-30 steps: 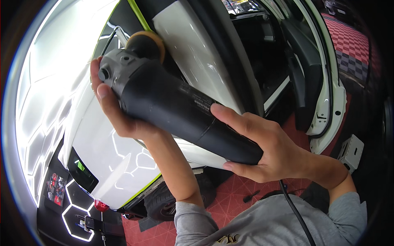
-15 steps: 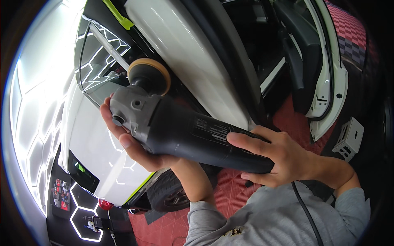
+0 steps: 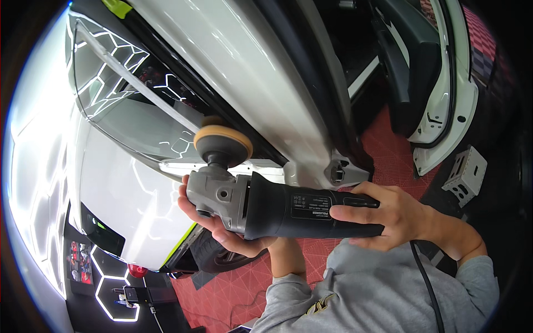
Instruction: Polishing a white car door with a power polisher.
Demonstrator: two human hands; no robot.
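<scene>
Both my hands hold a black and grey polisher (image 3: 288,208), which lies nearly level across the view. Its gearbox head rests in my left hand (image 3: 214,222), the fingers curled up around it from beneath. My right hand (image 3: 394,213) wraps the rear handle, with one finger stretched along the casing. A round orange-edged pad (image 3: 244,141) on a black backing plate points away from me, in front of the black trim beside the car window (image 3: 133,122). Whether the pad touches the car, I cannot tell. From the handle a black cord (image 3: 425,283) runs down past my shirt.
The white car body (image 3: 239,66) stretches away ahead, with an open door (image 3: 438,111) at right. A white step stool (image 3: 465,175) stands on the right. Below are a dark wheel (image 3: 214,255) and red floor tiles (image 3: 205,305). Hexagonal lights (image 3: 114,288) glow on the left.
The polisher has moved right and down in the view and turned more level, still in both hands. The view itself has shifted, with more of the car window and white body showing.
</scene>
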